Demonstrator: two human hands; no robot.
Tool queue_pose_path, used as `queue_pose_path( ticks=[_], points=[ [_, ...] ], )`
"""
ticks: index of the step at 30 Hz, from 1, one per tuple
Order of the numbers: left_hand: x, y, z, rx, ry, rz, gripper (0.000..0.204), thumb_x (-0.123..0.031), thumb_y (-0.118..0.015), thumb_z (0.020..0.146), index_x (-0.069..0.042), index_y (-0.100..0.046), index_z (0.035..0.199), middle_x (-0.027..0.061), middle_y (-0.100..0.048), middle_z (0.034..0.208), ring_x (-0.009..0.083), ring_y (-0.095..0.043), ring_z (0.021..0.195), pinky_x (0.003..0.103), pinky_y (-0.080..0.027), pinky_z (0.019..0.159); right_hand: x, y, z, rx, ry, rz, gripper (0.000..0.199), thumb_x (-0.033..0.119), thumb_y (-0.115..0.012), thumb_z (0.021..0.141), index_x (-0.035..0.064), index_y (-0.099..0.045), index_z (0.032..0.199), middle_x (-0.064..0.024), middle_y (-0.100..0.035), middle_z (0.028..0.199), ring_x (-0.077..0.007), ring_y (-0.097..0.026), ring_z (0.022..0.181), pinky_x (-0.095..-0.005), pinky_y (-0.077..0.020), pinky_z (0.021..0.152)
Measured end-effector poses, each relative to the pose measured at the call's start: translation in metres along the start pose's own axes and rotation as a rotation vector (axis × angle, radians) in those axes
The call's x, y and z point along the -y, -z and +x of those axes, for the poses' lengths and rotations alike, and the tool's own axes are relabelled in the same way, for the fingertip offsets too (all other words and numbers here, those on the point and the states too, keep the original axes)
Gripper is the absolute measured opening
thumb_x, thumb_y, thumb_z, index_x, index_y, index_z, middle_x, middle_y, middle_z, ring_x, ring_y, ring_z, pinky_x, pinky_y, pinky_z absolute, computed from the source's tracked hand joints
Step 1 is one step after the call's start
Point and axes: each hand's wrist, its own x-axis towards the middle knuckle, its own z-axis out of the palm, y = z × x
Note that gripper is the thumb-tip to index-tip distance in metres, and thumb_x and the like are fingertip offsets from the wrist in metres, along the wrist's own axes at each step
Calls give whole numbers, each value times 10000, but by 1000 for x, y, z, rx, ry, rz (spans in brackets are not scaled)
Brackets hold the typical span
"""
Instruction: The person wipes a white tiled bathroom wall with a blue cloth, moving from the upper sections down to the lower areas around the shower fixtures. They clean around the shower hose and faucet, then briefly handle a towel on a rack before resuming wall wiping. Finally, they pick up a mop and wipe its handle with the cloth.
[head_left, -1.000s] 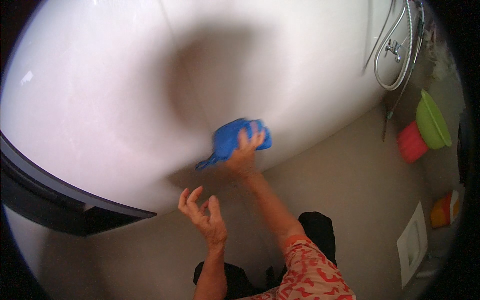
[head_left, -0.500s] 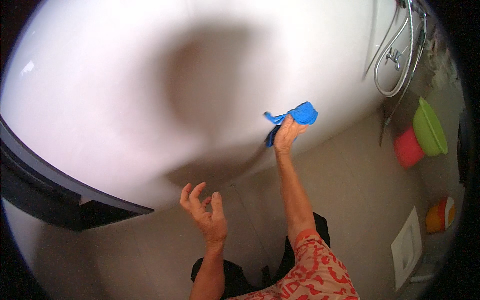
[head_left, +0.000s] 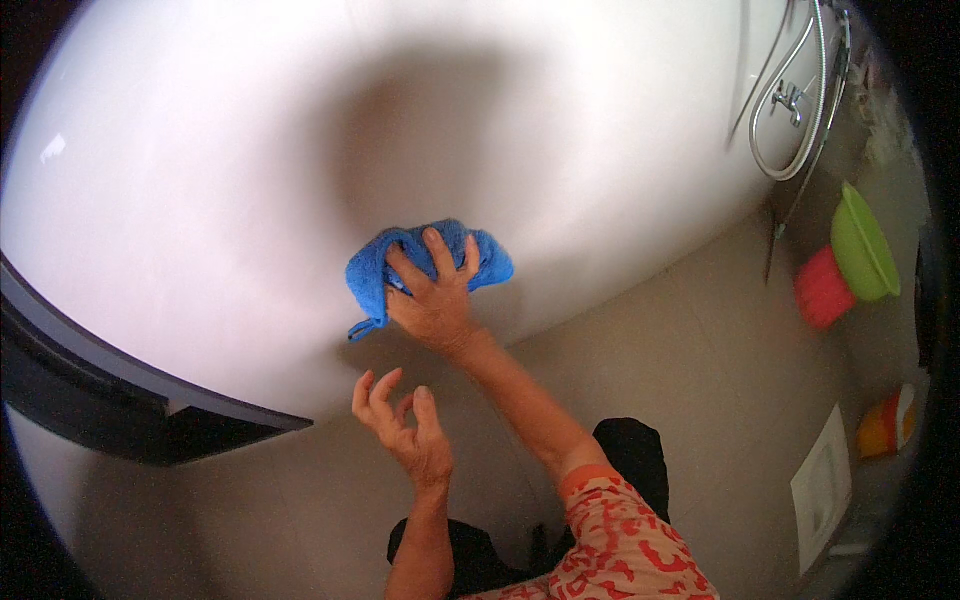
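A blue cloth [head_left: 369, 270], which looks like a towelling rag with a small loop at its lower left corner, lies bunched against the white wall [head_left: 230, 190]. My right hand [head_left: 433, 303] presses it there, fingers spread over the fabric and partly sunk into its folds. Below and slightly left of that, my left hand [head_left: 406, 428] hangs in the air, its fingers loosely curled and apart, holding nothing. It touches neither cloth nor wall. A dark shadow falls on the wall above the cloth.
At the upper right are a chrome tap [head_left: 788, 102] and a shower hose [head_left: 757, 135]. Below them stand a green basin [head_left: 864, 245] and a pink bucket [head_left: 824, 288]. An orange-yellow container [head_left: 882, 427] and a white rectangular fixture [head_left: 822, 490] sit lower right. A black-edged frame [head_left: 110, 395] borders the left.
My right hand has swept left along the wall with the blue cloth, which is now spread wider under the fingers. The left hand has barely moved.
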Motion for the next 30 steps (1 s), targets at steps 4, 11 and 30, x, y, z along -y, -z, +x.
queue_pose_path(
  ticks=[4,11,30],
  points=[
    [10,10,-1,5,11,7,277,-12,-529,835,-17,-512,1111,111,-314,1290,217,-438,1117,322,-450,851,-34,18,6,-119,-285,-38,344,231,-658,700,71,-592,997,-154,-364,1330,-407,-250,1258,-684,-145,940],
    [9,9,3,39,33,29,296,-14,-549,835,-17,-511,1129,107,-318,1296,213,-448,1116,311,-463,851,-98,9,-48,-503,-999,24,614,217,-580,793,-87,-339,1269,-353,-235,1314,-480,-166,1254,-589,-117,1021],
    [-13,-2,4,-14,-19,-17,270,-32,-561,843,-16,-523,1110,115,-325,1289,205,-440,1123,294,-493,809,-50,-24,-93,-191,-1939,246,555,426,-380,907,-43,-387,1204,-268,-387,1184,-394,-385,1125,-508,-281,949]
  ],
)
